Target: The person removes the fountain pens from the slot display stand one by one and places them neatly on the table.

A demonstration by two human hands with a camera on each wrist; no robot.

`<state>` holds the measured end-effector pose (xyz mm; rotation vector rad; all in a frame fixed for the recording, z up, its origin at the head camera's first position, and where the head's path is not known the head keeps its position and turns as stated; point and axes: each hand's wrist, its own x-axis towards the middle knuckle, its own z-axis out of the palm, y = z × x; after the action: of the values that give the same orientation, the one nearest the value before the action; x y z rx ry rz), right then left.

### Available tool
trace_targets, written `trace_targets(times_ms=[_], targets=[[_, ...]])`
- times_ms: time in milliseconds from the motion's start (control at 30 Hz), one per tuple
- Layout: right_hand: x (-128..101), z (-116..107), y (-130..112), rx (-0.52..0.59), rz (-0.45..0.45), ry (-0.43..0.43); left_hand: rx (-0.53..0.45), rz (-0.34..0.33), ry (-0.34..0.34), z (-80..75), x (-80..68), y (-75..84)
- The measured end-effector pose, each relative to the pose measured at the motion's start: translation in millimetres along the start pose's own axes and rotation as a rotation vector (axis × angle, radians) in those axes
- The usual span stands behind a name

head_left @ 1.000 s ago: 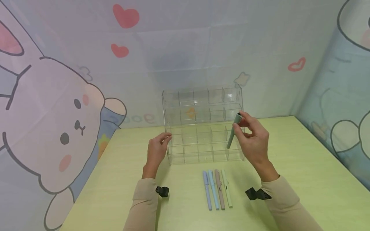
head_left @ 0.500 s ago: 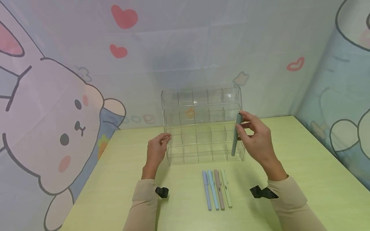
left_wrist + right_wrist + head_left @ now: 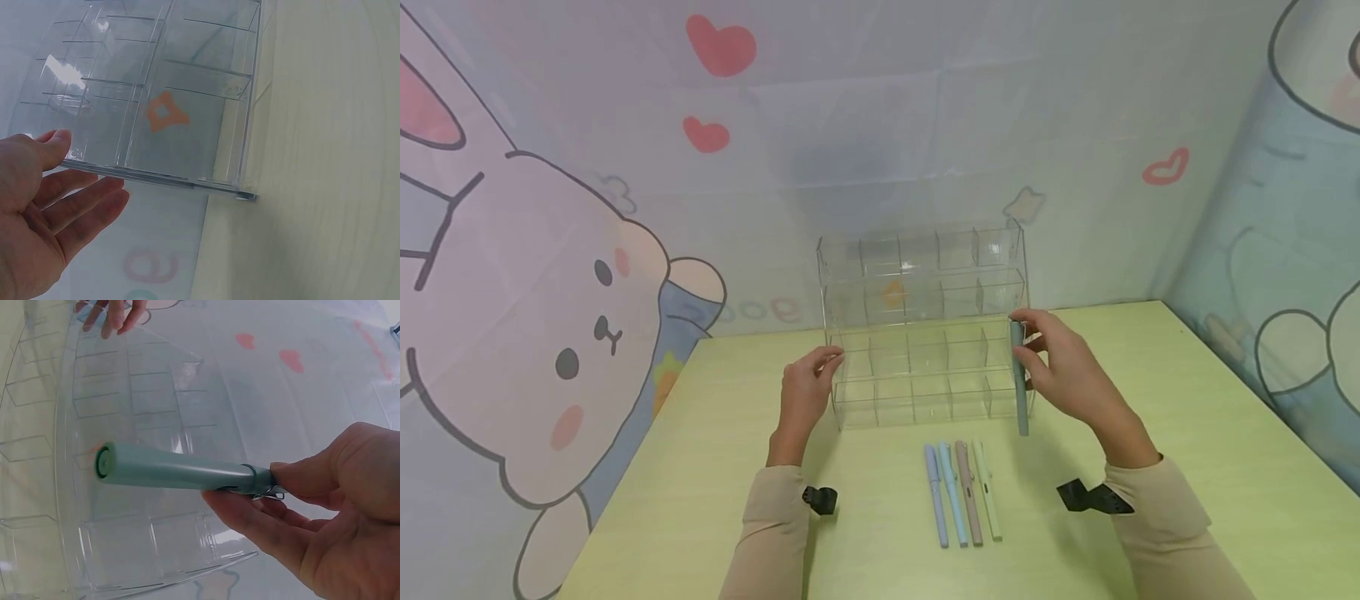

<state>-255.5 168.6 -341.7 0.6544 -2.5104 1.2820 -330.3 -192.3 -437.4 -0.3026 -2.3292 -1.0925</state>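
Note:
My right hand pinches a grey-green pen between thumb and fingers near its clip end. The pen hangs nearly upright in front of the right end of a clear compartment rack. In the right wrist view the pen points its round end toward the camera, its metal clip beside the fingertips. My left hand pinches the rack's left side edge. The left wrist view has the thumb of this hand on one side of the rack's edge and the fingers on the other.
On the table before the rack lie a lavender pen, a light blue pen, a brown pen and a pale green pen, side by side. A printed cloth rises behind the rack.
The right hand has moved slightly right, then down and nearer, with the grey-green pen, which has turned from slanted to nearly upright. The left hand stays at the rack's side.

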Motion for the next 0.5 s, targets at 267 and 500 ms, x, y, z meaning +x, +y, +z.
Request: trace_targets(times_ms=[267,500], targets=[[-0.7,0.2,2.4,-0.003,0.136,-0.184,-0.006,0.001,-0.004,-0.7,0.1,0.4],[-1.6,7.7,7.8,-0.013,0.219,-0.343,-0.012,-0.005,-0.003,-0.8,0.1,0.3]])
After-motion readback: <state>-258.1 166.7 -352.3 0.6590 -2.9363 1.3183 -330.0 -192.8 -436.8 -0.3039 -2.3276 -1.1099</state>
